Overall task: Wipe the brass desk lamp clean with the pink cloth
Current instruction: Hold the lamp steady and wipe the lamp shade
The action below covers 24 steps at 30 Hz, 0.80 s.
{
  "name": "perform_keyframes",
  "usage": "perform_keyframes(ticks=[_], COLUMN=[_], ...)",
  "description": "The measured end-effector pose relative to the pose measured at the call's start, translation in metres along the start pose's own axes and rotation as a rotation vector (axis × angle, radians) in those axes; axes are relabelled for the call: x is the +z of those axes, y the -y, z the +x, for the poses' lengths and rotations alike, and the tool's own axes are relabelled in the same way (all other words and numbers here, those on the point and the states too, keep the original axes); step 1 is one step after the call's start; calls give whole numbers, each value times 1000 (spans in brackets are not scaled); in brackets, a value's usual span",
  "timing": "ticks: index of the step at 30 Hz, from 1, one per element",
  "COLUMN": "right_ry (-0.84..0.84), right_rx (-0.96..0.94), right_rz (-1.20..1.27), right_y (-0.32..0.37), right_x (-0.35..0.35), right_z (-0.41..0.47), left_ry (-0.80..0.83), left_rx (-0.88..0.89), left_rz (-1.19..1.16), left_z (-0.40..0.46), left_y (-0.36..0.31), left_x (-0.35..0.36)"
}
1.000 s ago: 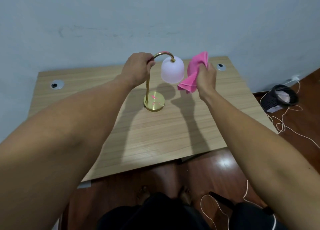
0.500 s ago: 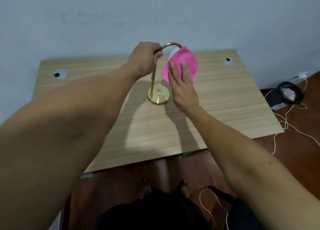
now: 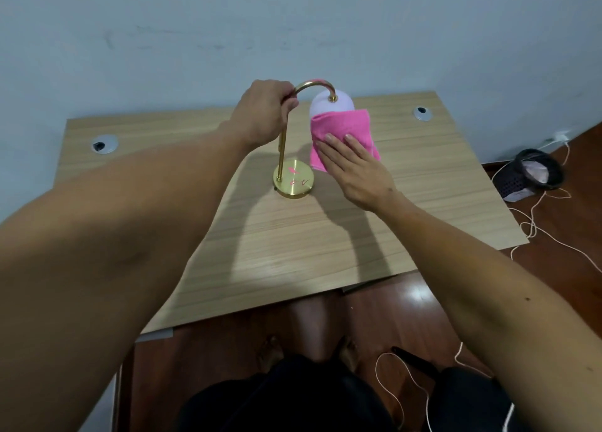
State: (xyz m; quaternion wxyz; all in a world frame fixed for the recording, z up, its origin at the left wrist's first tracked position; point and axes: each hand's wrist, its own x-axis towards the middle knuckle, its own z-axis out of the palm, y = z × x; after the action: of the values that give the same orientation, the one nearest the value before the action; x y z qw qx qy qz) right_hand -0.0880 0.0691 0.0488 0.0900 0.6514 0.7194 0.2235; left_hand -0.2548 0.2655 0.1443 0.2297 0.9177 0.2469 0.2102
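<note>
Brass desk lamp [image 3: 282,145]: upright on a light wooden desk [image 3: 423,210], toward the far middle of the top. Round brass base [image 3: 294,182] flat on the wood, thin stem rising from its left edge and arching right to a frosted white shade [image 3: 329,104] that hangs mouth down.

Left hand [image 3: 264,115]: closed in a fist around the stem just below the arch.

Pink cloth [image 3: 345,132]: draped over the near side of the shade, covering its lower part; the dome of the shade shows above it.

Right hand [image 3: 353,167]: open and flat, fingers [image 3: 332,145] together, pressing the cloth against the shade; nothing clasped.

Desk fittings: two round cable grommets, one at the far left [image 3: 105,144], one at the far right [image 3: 422,112].

Floor, right of desk: dark perforated basket [image 3: 531,174] on reddish boards, a white cord [image 3: 534,216] trailing beside it.
</note>
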Motion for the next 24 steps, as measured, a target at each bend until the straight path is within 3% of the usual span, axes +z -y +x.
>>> perform_keyframes(ticks=[11,18,21,24], right_ry=[96,94,60,-6], right_rx=[-7,-37,243,863], right_rz=[-103,-43,288,755], right_y=[27,-10,-30,-42], right_x=[-2,6,13,-8], right_z=[46,-6,-36,-43], left_ry=[2,8,8,2], left_rx=[4,-19,-27,-24], left_rz=[23,0,-9,-5], left_z=[0,-1,-2,-3], left_y=[-2,-2,-4,-7], left_x=[-2,-1,-2,-2])
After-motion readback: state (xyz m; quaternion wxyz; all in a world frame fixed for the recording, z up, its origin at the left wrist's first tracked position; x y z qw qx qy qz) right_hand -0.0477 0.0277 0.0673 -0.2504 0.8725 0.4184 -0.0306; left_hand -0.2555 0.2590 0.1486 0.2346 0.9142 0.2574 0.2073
